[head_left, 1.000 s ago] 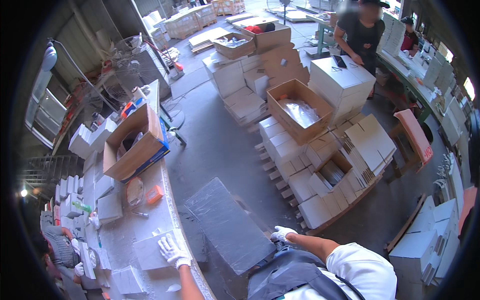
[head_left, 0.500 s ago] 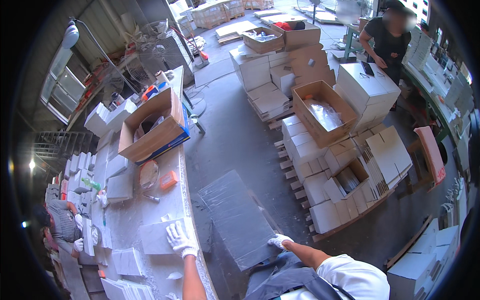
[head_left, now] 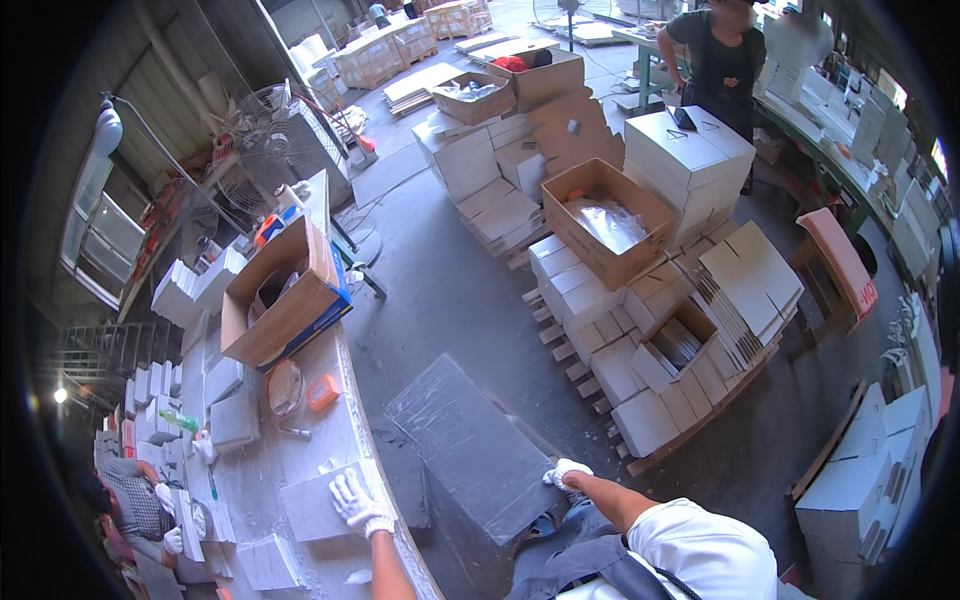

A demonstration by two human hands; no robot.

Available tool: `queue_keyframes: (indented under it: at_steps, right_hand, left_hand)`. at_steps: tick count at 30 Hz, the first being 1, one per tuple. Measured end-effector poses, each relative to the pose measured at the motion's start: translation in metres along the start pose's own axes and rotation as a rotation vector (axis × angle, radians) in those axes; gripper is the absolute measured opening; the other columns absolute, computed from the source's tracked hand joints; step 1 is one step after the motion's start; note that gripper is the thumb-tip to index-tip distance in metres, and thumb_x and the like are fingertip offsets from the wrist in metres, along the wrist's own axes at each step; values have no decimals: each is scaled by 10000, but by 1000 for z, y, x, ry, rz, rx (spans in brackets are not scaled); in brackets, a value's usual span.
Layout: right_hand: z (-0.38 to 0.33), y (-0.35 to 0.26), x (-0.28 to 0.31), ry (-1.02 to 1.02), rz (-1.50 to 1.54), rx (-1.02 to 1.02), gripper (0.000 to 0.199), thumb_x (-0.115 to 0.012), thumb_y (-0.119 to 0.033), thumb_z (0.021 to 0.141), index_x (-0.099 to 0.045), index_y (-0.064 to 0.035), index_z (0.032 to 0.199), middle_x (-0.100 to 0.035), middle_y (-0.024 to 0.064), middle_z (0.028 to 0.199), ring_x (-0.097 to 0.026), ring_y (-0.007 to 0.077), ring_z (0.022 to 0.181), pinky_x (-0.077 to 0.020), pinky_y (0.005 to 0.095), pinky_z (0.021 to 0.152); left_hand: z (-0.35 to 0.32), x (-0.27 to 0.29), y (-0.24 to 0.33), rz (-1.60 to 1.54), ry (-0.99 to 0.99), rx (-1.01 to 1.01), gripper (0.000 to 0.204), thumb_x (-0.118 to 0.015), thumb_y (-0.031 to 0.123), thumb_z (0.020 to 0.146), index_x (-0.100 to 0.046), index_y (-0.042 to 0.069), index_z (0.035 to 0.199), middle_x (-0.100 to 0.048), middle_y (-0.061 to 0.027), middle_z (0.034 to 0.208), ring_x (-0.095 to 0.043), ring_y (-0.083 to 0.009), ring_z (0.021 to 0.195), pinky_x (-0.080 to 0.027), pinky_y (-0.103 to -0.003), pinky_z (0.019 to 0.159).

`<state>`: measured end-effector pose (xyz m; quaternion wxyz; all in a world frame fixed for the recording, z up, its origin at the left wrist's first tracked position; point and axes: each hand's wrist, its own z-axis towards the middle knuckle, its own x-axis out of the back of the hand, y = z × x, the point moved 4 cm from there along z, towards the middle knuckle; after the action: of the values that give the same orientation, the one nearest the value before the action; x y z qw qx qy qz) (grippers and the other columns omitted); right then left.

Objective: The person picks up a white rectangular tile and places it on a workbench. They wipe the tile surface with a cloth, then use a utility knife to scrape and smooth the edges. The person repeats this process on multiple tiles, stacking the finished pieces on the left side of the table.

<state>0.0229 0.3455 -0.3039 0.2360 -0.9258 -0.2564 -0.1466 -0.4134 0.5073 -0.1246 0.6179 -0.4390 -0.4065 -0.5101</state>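
My left hand (head_left: 362,504), in a white knit glove, lies with fingers spread on a flat grey tile (head_left: 305,510) on the worktable (head_left: 345,410). My right hand (head_left: 568,473), gloved the same way, is closed at the near right corner of a large dark grey board (head_left: 465,450) with pale scratches; its fingertips are partly hidden. Farther up the table are an orange box (head_left: 323,392), a roundish pale item (head_left: 286,388) and a small marker-like tube (head_left: 295,432). More pale tiles (head_left: 270,563) lie near my left forearm.
An open cardboard box (head_left: 285,300) stands at the table's far end. To the right, a pallet (head_left: 570,355) bears white cartons and an open box (head_left: 610,225) of plastic wrap. One co-worker (head_left: 135,500) handles tiles at left; another person (head_left: 715,60) stands at the back right.
My view has swung a little to the right, so most of the surroundings sit farther left. Left hand still rests on the tile; right hand stays at the board's corner.
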Motion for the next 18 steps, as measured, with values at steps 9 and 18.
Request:
queue_keyframes:
  at_steps: [9, 18]
  right_hand:
    - [-16, 37, -4, -116, 24, -10, 575, -618, -535, 946, -739, -101, 1303, -710, 169, 1355, -673, 368, 1241, -511, 451, 1040]
    - [-17, 93, -8, -54, 65, -56, 450, -682, -489, 949, -768, -182, 1267, -737, 150, 1291, -690, 351, 1197, -517, 444, 1012]
  left_hand:
    - [0, -5, -2, 2, 31, 5, 572, -618, 450, 1001, -586, 129, 1474, -551, -159, 1525, -426, -394, 1496, -345, -545, 1217]
    - [1, -1, -2, 14, -50, 20, 615, -612, 455, 994, -548, 152, 1525, -524, -140, 1569, -390, -369, 1528, -308, -528, 1246]
